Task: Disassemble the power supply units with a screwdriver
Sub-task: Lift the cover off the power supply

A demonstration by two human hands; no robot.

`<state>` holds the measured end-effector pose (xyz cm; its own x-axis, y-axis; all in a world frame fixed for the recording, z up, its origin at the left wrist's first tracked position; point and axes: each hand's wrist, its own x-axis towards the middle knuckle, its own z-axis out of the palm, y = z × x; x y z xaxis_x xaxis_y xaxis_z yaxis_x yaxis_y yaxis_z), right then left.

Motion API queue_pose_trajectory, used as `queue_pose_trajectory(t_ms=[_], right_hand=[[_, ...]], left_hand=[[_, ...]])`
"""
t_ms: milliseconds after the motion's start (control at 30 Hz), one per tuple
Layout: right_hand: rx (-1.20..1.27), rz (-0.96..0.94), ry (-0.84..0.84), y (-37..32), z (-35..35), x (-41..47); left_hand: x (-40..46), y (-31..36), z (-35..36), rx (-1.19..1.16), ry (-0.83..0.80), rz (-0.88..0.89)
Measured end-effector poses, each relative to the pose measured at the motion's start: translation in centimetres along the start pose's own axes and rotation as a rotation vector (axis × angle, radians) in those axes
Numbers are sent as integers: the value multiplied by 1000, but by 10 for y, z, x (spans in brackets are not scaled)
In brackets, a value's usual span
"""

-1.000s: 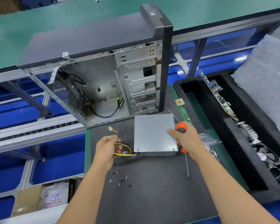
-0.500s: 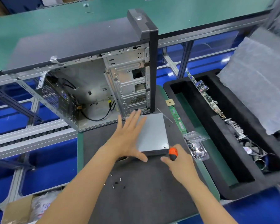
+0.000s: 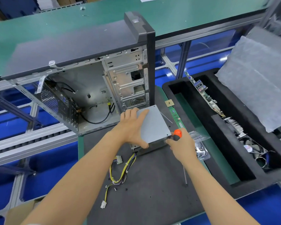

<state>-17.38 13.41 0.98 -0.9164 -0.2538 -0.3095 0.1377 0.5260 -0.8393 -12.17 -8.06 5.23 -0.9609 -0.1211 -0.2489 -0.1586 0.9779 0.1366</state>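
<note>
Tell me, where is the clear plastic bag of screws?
The clear plastic bag of screws lies right of centre, just beyond the right hand, beside the black foam tray.

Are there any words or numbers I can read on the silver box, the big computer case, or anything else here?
None can be read.
power supply unit: plain metal top, no label showing.
computer case: a small badge on its front top edge, too blurred to read.
memory stick: markings too small to read.
circuit board in the black foam tray: print too small to read.
</note>
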Motion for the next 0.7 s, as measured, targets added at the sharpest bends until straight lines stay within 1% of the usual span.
queue_pose_trajectory(t_ms=[100, 200, 300, 367, 400, 500, 600, 700], right_hand=[[12, -14, -19, -1, -1, 1], [101, 28, -19, 4, -5, -3], [292, 162, -15, 8, -9, -7], [429, 248, -28, 11, -11, -10], [456, 273, -34, 13, -11, -12], [459, 310, -66, 20, -10, -17], [390, 287, -74, 25, -5, -24], [370, 289, -89, 29, 1, -27]], left_hand=[[0, -2, -4, -20, 13, -29], [-2, -7, -7, -60, 11, -31], [-3, -11, -10, -113, -31, -31], [-3, -12, -12, -139, -9, -26], [-3, -12, -14, -146, 14, -19], [-3, -12, -25, -145, 52, 5], [-8, -13, -42, -175, 70, 1], [-22, -20, -57, -289, 139, -2]])
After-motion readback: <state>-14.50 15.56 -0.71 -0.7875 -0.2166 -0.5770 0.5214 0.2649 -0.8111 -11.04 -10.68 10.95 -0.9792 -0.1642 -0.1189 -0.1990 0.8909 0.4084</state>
